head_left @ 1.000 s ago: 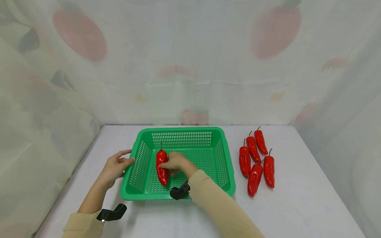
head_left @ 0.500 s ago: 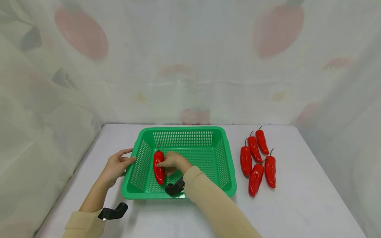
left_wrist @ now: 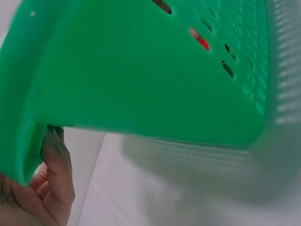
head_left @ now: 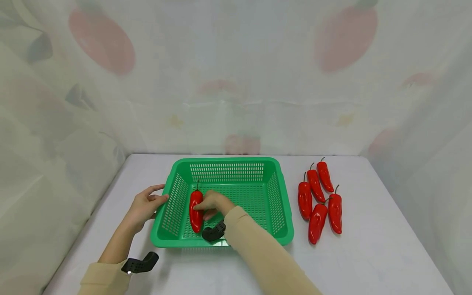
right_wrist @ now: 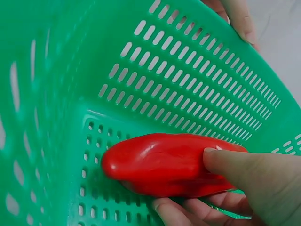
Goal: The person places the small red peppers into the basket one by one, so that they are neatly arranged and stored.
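Inside the green plastic basket (head_left: pixel 221 243), my right hand (head_left: pixel 216 202) grips a red chili pepper (head_left: pixel 196 211) by its side. Its stem points toward the far wall of the basket. From the right wrist view, the thumb (right_wrist: pixel 230 162) lies on top of the pepper and the other fingers curl below it, low over the slotted floor. My left hand (head_left: pixel 144 205) holds the basket's left rim, thumb on the edge. In the left wrist view, its fingers (left_wrist: pixel 59 174) curl under that rim.
Several red chili peppers (head_left: pixel 317 223) lie in a loose group on the white table (head_left: pixel 372 246), right of the basket. Patterned curtains (head_left: pixel 236 82) enclose the table at the back and on both sides. Black wrist cameras (head_left: pixel 139 263) stick out from both sleeves.
Within the basket, the right hand and its chili pepper have shifted a little left, closer to the left wall. The left hand keeps its hold on the rim.
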A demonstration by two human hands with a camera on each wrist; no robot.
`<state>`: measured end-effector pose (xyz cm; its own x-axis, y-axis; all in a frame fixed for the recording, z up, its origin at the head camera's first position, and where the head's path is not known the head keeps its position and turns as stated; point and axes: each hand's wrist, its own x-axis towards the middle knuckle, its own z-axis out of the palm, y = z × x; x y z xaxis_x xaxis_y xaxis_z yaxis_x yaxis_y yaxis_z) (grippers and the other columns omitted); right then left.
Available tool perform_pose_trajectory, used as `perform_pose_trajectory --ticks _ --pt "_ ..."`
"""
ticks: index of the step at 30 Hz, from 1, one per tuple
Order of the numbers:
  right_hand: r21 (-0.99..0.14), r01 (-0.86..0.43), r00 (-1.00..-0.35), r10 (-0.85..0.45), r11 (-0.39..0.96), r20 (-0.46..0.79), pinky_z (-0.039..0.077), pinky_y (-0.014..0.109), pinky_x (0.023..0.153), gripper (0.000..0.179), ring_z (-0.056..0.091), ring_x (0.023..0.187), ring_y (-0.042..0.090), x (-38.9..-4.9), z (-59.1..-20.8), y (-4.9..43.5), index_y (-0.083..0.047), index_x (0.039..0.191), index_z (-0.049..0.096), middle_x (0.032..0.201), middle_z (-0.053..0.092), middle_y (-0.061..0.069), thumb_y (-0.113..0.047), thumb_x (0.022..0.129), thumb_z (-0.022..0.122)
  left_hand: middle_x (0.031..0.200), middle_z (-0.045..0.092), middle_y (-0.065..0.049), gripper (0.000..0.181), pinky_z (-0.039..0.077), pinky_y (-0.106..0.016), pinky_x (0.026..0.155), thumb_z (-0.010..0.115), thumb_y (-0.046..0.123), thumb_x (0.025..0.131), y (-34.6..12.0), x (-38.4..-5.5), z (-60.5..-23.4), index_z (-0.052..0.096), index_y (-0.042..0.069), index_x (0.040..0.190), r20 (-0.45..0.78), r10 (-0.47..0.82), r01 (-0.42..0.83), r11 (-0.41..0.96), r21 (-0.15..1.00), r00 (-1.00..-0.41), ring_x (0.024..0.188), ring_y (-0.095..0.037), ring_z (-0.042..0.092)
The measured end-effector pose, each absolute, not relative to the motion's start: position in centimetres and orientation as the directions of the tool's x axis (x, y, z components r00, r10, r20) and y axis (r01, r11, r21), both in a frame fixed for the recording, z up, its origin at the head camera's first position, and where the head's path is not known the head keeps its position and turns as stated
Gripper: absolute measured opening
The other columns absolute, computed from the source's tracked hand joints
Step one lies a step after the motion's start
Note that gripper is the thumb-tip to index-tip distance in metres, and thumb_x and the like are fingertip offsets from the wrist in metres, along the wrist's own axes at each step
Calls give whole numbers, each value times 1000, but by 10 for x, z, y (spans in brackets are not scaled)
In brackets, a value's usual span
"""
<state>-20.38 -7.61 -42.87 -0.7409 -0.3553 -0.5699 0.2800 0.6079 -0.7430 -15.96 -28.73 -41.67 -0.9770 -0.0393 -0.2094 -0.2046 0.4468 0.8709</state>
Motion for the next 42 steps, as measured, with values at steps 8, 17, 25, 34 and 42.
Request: perform_pose_trajectory --ticks 8,17,25,34,42 --pt "-747 290 -723 -374 598 -581 55 35 72 23 67 84 31 -205 -432 -81 3 91 59 85 64 15 -20 89 62 98 62 -18 61 56 -37 63 58 31 91 -287 -160 -417 32 5 140 -205 -40 -201 451 870 -978 73 -17 66" --pt "-765 266 -712 -416 587 -566 55 37 74 21 66 85 33 -204 -431 -81 4 91 57 92 64 22 -17 92 57 96 62 -17 62 56 -37 63 58 31 91 -287 -159 -416 31 5 140 -209 -33 -201 444 873 -977 72 -17 65" --pt "-775 226 -712 -444 590 -545 54 39 74 22 66 85 34 -199 -423 -80 -2 76 48 96 63 26 -16 92 57 97 62 -18 61 57 -38 63 58 30 91 -287 -159 -416 32 4 140 -202 -29 -194 444 875 -979 72 -18 66" --pt "-773 192 -708 -460 605 -536 55 38 70 20 67 82 34 -199 -426 -83 1 79 51 90 65 23 -14 91 57 97 62 -18 62 57 -38 63 58 31 91 -287 -159 -417 32 5 140 -204 -33 -198 444 874 -978 72 -19 66" --pt "-767 189 -701 -462 614 -543 55 37 70 23 67 83 33 -200 -429 -83 9 94 57 90 66 22 -15 92 57 97 62 -18 62 57 -38 63 58 32 91 -287 -160 -417 31 5 140 -210 -34 -203 443 873 -977 72 -19 66"
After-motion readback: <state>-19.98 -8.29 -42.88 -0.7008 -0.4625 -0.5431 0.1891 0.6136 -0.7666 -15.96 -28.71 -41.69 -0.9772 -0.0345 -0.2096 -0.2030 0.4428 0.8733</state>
